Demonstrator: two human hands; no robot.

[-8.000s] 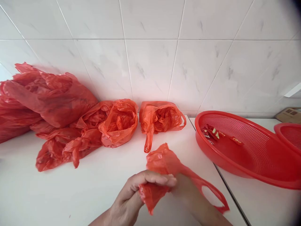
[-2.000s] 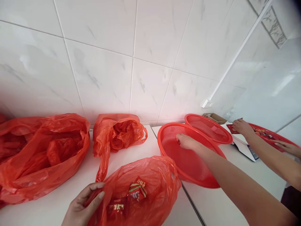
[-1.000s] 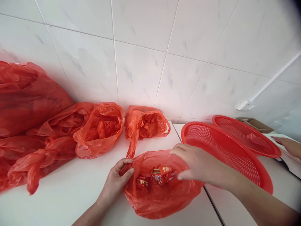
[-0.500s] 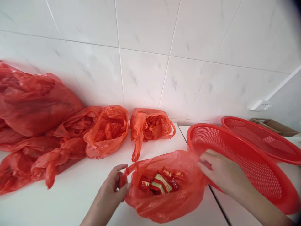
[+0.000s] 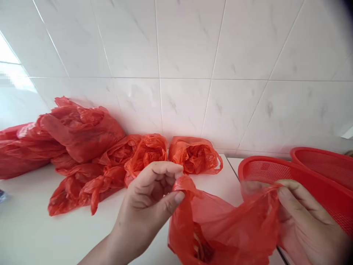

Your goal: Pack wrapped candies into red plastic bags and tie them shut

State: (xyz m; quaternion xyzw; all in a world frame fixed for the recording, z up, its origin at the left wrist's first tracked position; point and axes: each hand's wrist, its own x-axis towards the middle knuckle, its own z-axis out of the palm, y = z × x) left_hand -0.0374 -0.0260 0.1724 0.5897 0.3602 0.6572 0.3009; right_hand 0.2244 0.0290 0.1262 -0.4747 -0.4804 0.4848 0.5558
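My left hand (image 5: 147,202) pinches one handle of a thin red plastic bag (image 5: 220,224) between thumb and fingers. My right hand (image 5: 306,224) grips the bag's other handle, and the film drapes over its fingers. The bag hangs lifted between my hands, with its mouth spread open. Low inside it, red and gold wrapped sweets (image 5: 201,246) show faintly, mostly hidden by the film and cut off by the frame's lower edge.
A heap of crumpled red plastic bags (image 5: 82,147) lies on the white counter (image 5: 35,209) at the left, with a smaller red bag (image 5: 194,156) by the tiled wall (image 5: 187,73). Two red mesh baskets (image 5: 264,169) (image 5: 322,162) sit at the right.
Both hands have taken the bag's handles and raised it off the counter, closing its mouth partly over the sweets. The view has shifted, moving the baskets further right.
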